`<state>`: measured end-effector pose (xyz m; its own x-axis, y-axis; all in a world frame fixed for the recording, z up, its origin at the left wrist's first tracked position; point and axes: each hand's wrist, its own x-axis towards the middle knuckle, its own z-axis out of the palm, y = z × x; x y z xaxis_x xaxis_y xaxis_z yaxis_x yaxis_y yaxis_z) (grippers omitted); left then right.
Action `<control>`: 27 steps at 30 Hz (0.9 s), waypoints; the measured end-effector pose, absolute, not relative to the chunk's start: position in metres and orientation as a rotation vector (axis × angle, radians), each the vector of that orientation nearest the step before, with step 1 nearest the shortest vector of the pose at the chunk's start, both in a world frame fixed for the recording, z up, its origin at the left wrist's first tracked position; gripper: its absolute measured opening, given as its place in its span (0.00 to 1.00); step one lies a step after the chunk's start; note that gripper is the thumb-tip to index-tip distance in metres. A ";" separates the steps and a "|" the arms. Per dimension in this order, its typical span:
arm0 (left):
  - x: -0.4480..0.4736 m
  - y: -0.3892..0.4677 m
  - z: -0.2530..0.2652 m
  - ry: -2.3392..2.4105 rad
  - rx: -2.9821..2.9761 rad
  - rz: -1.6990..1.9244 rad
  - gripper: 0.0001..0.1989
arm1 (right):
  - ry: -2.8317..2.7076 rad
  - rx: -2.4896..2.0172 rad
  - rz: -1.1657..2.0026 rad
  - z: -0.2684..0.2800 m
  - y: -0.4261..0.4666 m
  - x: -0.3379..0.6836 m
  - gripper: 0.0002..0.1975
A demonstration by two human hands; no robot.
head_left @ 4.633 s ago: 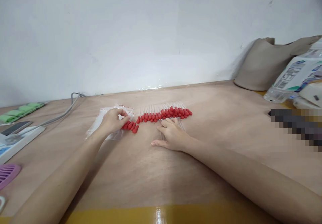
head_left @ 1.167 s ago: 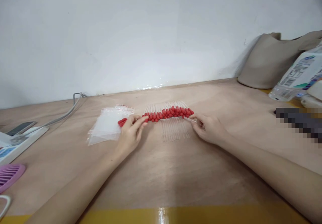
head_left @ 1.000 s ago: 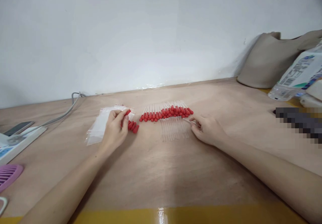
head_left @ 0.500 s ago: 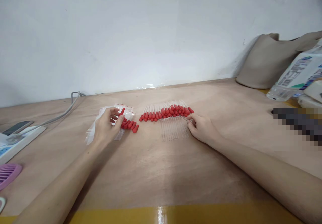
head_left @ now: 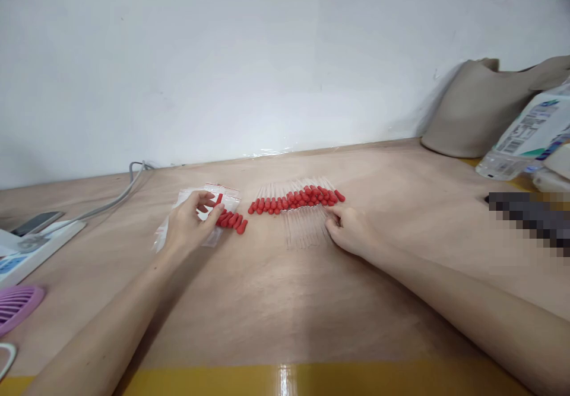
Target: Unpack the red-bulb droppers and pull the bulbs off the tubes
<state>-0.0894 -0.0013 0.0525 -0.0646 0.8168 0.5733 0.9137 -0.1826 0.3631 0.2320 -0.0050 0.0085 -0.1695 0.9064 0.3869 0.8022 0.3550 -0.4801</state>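
My left hand (head_left: 190,218) is closed in a pinch on a red rubber dropper bulb (head_left: 219,199), its narrow end pointing up. Below its fingertips several loose red bulbs (head_left: 236,221) lie in a slanting row, partly over clear zip bags (head_left: 229,192). In the middle, glass droppers with red bulbs (head_left: 289,199) lie side by side, tubes toward the wall. Bare glass tubes (head_left: 303,230) are lined up in front of them. At the right end of these tubes, my right hand (head_left: 351,228) has thumb and forefinger pinched on a glass tube, mostly hidden by the fingers.
On the left are a white power strip (head_left: 66,238) with a grey cable, a phone (head_left: 38,224) and a purple slotted object (head_left: 20,307). A beige bag (head_left: 467,111) and a clear plastic package (head_left: 525,129) stand at the right. A white wall closes off the back.
My right hand has shifted slightly left and its fingers have closed in on the tubes' right end. My left hand keeps the red bulb almost in place. The view has shifted a little.
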 end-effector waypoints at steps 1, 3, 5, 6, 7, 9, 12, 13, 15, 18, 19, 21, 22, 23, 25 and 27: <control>-0.091 -0.001 0.053 -1.926 -2.053 -1.068 0.15 | -2.001 -1.478 0.213 0.008 -0.005 0.232 0.09; -0.095 0.001 0.053 -1.945 -2.060 -1.052 0.15 | -2.005 -1.470 0.200 0.008 -0.006 0.232 0.07; -0.098 0.002 0.054 -1.962 -2.074 -1.038 0.14 | -2.030 -1.469 0.201 0.009 -0.007 0.232 0.06; -0.099 0.002 0.054 -1.971 -2.082 -1.028 0.14 | -2.042 -1.474 0.211 0.010 -0.008 0.232 0.06; -0.099 0.003 0.054 -1.981 -2.087 -1.011 0.14 | -2.047 -1.481 0.225 0.012 -0.009 0.232 0.06; -0.100 0.003 0.055 -1.997 -2.093 -0.964 0.13 | -2.044 -1.501 0.262 0.014 -0.010 0.232 0.07; -0.099 0.002 0.055 -2.000 -2.115 -0.893 0.13 | -2.018 -1.535 0.339 0.014 -0.010 0.233 0.08; -0.098 0.001 0.055 -1.999 -2.128 -0.873 0.13 | -2.012 -1.538 0.368 0.014 -0.010 0.233 0.08; -0.098 0.002 0.055 -2.000 -2.149 -0.832 0.13 | -2.007 -1.531 0.425 0.012 -0.009 0.233 0.08; -0.100 0.004 0.053 -1.997 -2.160 -0.759 0.13 | -1.998 -1.523 0.450 0.012 -0.010 0.232 0.07; -0.101 0.005 0.052 -1.991 -2.161 -0.738 0.12 | -1.997 -1.525 0.446 0.012 -0.011 0.231 0.07; -0.102 0.006 0.051 -1.973 -2.164 -0.698 0.12 | -2.004 -1.527 0.438 0.014 -0.013 0.231 0.06; -0.102 0.006 0.050 -1.960 -2.164 -0.680 0.12 | -2.011 -1.527 0.438 0.015 -0.013 0.231 0.05; -0.102 0.006 0.050 -1.945 -2.163 -0.665 0.11 | -2.018 -1.529 0.439 0.015 -0.014 0.232 0.05; -0.102 0.005 0.049 -1.904 -2.146 -0.660 0.11 | -2.019 -1.550 0.429 0.016 -0.014 0.233 0.06; -0.101 0.004 0.048 -1.839 -2.101 -0.708 0.11 | -2.011 -1.577 0.403 0.015 -0.014 0.234 0.07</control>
